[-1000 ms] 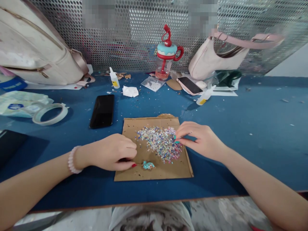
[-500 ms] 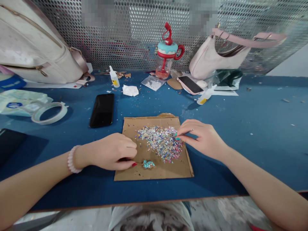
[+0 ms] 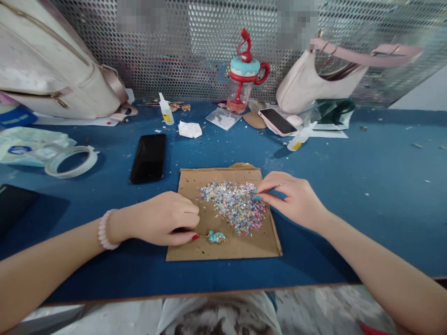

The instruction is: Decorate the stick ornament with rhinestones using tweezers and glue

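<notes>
- Hands, two: the left hand (image 3: 169, 218) is curled, its thumb and finger pinching the thin stem of the ornament; the right hand (image 3: 293, 197) grips a slim tool (image 3: 273, 188) between thumb and fingers, its tip at the stones. Whether the tip holds a stone is too small to tell.
- Ornament (image 3: 216, 237), one: turquoise and gold-toned, lying on the near part of the cardboard, just below the pile.
- Cardboard (image 3: 190, 253), one sheet: flat on the blue table (image 3: 384, 195), near its front edge.
- Stones (image 3: 235, 204), one spread pile, too many to count: white, blue, pink and lilac, covering the middle and right of the sheet.
- Phones, two: a black phone (image 3: 148, 158) beyond the left hand, and a pink-cased phone (image 3: 277, 122) farther back.
- Small bottles, two, with yellow labels: an upright bottle (image 3: 166, 111) and a tilted bottle (image 3: 298, 139).
- Bags, two: a pale backpack (image 3: 59, 60) at left and a shoulder bag (image 3: 314, 83) at right.
- One each: red-and-blue cup (image 3: 242, 86), tape roll (image 3: 70, 174), crumpled tissue (image 3: 190, 130), clear sachet (image 3: 223, 118).
- In the way: the left hand hides part of the sheet's left edge and the stem's end; the right fingers cover the pile's right fringe. A perforated metal screen (image 3: 195, 70) closes off the back.
</notes>
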A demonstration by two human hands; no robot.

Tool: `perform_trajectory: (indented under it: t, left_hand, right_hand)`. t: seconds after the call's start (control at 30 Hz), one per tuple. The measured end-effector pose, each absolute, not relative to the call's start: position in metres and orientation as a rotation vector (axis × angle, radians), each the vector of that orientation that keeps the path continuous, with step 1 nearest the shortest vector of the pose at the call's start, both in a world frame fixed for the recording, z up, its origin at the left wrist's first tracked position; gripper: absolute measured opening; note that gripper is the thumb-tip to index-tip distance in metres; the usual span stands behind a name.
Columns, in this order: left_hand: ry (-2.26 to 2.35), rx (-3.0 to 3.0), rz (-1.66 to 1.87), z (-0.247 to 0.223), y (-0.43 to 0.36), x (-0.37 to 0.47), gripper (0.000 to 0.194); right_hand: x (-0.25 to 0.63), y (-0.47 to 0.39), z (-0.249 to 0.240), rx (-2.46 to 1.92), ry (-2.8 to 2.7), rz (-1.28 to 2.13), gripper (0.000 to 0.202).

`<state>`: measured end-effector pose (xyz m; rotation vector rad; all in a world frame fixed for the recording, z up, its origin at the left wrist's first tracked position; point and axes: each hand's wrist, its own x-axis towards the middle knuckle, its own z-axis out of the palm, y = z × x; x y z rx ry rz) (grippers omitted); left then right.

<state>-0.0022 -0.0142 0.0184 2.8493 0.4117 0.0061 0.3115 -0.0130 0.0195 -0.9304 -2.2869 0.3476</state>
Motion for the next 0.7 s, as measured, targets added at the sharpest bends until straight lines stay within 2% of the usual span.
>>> perform_trajectory:
  t: [0.7]
  left_hand:
    - [0.412,2.858,0.018,0.0167,-0.0135,-0.002,0.028]
  right_hand:
    - [0.3096,-0.0159,0.0194,-0.88,-2.268,0.326,0.008]
